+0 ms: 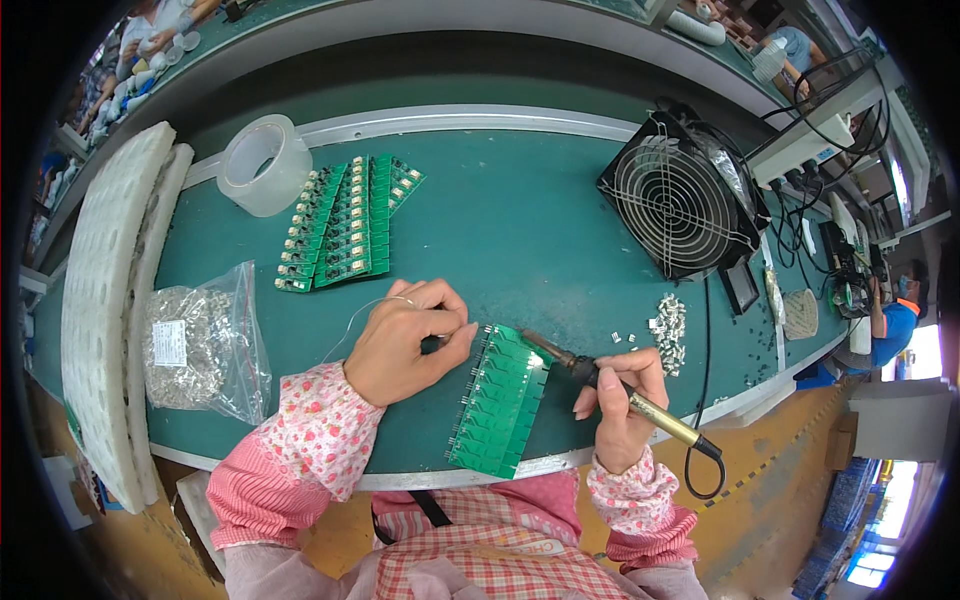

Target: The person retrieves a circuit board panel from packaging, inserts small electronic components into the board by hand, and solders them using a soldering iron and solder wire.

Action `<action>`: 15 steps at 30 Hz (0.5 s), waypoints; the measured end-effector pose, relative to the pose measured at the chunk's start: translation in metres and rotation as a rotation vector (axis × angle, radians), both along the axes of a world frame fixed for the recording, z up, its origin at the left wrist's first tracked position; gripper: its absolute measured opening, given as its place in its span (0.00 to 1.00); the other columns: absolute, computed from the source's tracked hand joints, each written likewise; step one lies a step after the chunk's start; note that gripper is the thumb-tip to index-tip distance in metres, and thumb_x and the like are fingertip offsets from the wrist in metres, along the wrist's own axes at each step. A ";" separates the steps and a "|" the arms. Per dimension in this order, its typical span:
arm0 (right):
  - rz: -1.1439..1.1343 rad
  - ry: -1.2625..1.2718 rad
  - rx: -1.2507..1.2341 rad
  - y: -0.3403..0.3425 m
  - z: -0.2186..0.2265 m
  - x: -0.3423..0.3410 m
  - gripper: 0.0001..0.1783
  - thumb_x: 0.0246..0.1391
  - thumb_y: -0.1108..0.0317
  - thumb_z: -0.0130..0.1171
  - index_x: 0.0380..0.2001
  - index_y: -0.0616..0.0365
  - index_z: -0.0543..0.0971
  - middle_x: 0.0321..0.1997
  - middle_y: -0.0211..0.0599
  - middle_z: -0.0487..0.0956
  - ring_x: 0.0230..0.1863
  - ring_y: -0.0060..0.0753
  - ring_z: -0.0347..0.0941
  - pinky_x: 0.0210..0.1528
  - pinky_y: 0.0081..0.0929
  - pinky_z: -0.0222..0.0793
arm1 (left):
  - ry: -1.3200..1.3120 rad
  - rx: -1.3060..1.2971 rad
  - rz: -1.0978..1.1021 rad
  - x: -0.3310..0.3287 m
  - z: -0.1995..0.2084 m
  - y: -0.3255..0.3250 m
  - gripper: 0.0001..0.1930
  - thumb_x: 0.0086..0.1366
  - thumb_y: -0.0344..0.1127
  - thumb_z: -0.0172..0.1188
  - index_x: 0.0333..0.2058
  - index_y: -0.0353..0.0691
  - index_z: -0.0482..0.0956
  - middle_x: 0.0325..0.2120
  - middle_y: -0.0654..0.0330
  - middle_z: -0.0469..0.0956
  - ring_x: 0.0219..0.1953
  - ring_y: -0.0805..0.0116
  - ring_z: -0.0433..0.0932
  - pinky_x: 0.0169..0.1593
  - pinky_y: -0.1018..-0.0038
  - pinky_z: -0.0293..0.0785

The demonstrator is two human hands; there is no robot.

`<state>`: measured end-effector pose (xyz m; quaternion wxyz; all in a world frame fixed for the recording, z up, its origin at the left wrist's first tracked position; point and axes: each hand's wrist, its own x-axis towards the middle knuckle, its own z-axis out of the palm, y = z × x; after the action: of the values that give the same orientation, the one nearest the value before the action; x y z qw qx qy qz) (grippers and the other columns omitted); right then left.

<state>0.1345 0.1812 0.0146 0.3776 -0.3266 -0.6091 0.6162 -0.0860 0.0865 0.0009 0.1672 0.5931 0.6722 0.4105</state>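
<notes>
A green circuit board panel [497, 405] lies face down on the bench in front of me, with rows of pins along its left edge. My right hand [628, 405] grips a soldering iron [660, 415] with a gold-coloured handle, its tip at the panel's top edge. Closed in a pinch, my left hand [415, 335] is beside the panel's upper left corner. A thin solder wire [352, 325] runs over its back and into the fingers; the wire's end is hidden. Small white connectors [670, 335] are heaped right of the iron, a few lying loose.
More populated green boards [345, 225] are stacked at the back left by a clear tape roll [265, 165]. A bag of small parts [200, 350] and white foam trays [115, 310] stand left. At the back right are a black fan [675, 200] and a power strip [800, 150].
</notes>
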 end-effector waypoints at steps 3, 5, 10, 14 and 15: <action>-0.001 -0.016 -0.002 0.002 -0.005 -0.001 0.09 0.55 0.72 0.54 0.32 0.64 0.65 0.20 0.40 0.76 0.18 0.21 0.72 0.19 0.17 0.69 | -0.037 0.032 -0.007 -0.002 -0.004 0.000 0.09 0.51 0.26 0.62 0.16 0.35 0.73 0.24 0.64 0.73 0.25 0.68 0.68 0.35 0.72 0.58; -0.006 -0.015 -0.008 0.003 -0.005 0.000 0.09 0.56 0.72 0.54 0.31 0.64 0.65 0.20 0.40 0.76 0.17 0.21 0.72 0.19 0.18 0.69 | -0.014 0.074 -0.013 -0.001 -0.003 0.003 0.09 0.51 0.29 0.63 0.16 0.36 0.74 0.23 0.63 0.72 0.24 0.67 0.69 0.34 0.71 0.59; 0.056 -0.053 0.010 0.005 -0.006 -0.002 0.10 0.56 0.70 0.54 0.32 0.63 0.64 0.19 0.40 0.76 0.17 0.22 0.72 0.19 0.18 0.69 | -0.013 0.076 -0.018 -0.003 -0.005 0.003 0.09 0.50 0.29 0.63 0.15 0.37 0.74 0.23 0.63 0.72 0.24 0.67 0.68 0.34 0.71 0.59; 0.061 -0.075 -0.010 0.004 -0.005 -0.003 0.10 0.56 0.69 0.54 0.32 0.63 0.65 0.19 0.40 0.76 0.17 0.22 0.73 0.19 0.19 0.70 | 0.006 0.056 -0.027 -0.003 -0.005 0.003 0.10 0.51 0.30 0.63 0.15 0.38 0.74 0.24 0.64 0.72 0.24 0.67 0.68 0.34 0.71 0.58; 0.061 -0.076 -0.009 0.004 -0.005 -0.004 0.10 0.56 0.69 0.54 0.32 0.64 0.65 0.19 0.41 0.76 0.18 0.22 0.73 0.20 0.19 0.71 | 0.004 0.056 -0.026 -0.003 -0.005 0.002 0.10 0.51 0.30 0.63 0.15 0.38 0.74 0.24 0.64 0.72 0.24 0.67 0.68 0.34 0.71 0.58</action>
<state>0.1305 0.1849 0.0100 0.3339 -0.3325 -0.6300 0.6174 -0.0891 0.0889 -0.0042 0.1544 0.6071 0.6531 0.4255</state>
